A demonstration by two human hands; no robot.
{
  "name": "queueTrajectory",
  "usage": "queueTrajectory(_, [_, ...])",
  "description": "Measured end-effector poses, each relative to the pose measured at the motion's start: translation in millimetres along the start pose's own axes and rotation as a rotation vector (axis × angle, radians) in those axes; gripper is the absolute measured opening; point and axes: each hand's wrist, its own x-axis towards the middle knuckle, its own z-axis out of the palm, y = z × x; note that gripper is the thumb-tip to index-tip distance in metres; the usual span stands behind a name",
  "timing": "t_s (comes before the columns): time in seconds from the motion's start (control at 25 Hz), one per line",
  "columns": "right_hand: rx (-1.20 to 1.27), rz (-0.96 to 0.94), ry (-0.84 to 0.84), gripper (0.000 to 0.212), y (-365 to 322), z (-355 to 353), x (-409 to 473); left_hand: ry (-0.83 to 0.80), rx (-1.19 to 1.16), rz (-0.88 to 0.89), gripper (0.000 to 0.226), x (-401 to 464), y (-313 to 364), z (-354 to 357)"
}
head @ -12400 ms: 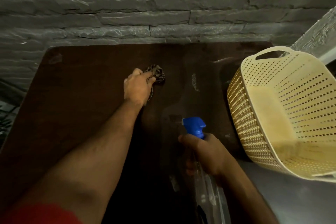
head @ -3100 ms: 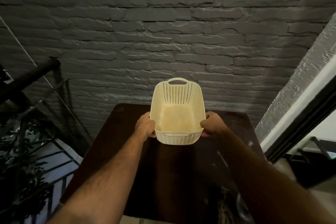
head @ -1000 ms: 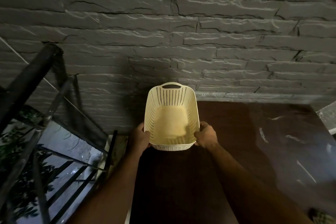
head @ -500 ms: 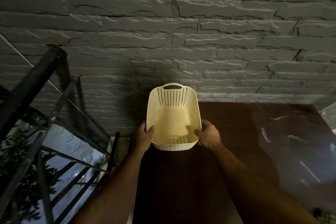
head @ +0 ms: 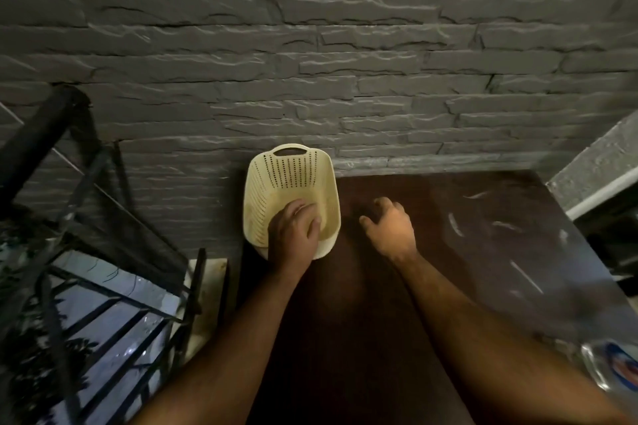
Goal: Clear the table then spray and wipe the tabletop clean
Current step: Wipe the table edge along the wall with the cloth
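Observation:
The cream perforated basket (head: 276, 179) stands on the far left corner of the dark brown table (head: 466, 252), against the stone wall. My left hand (head: 291, 231) lies over the basket's near rim with its fingers bent down inside; a grip on the rim cannot be made out. Just right of the basket, my right hand (head: 390, 228) hovers over the tabletop, fingers apart and holding nothing. Part of the clear spray bottle (head: 611, 366) with a blue label shows at the table's near right edge. Pale streaks mark the right side of the tabletop.
A black metal railing (head: 69, 252) with a drop behind it runs along the left of the table. The grey stone wall (head: 345, 62) closes off the far side. A pale wall corner (head: 600, 169) juts in at the right.
My right hand has let go of the basket's right side and moved right over the table. The left hand has shifted from the basket's left side onto its near rim.

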Motion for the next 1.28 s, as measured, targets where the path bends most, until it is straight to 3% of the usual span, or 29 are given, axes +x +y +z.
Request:
queueTrajectory(0.36, [-0.111, -0.097, 0.123, 0.048, 121, -150, -39, -0.046, -0.05, 0.102, 0.031, -64, 158, 85])
queueTrajectory(0.72, [-0.185, -0.081, 0.36, 0.039, 236, -333, -78, -0.39, -0.136, 0.239, 0.033, -139, 307, 195])
queueTrajectory(0.88, [0.064, 0.027, 0.379, 0.025, 273, -384, -85, -0.617, -0.055, 0.205, 0.04, -154, 322, 239])
queueTrajectory(1.04, [0.309, 0.137, 0.176, 0.015, 333, -390, -105, -0.845, 0.067, 0.08, 0.048, -171, 323, 273])
queueTrajectory(1.2, [0.257, 0.221, -0.186, 0.047, 388, -369, -122, -0.909, 0.143, -0.051, 0.052, -183, 335, 289])
queueTrajectory(1.28, [0.242, 0.18, -0.391, 0.064, 400, -353, -125, -0.922, 0.174, -0.155, 0.07, -187, 337, 296])
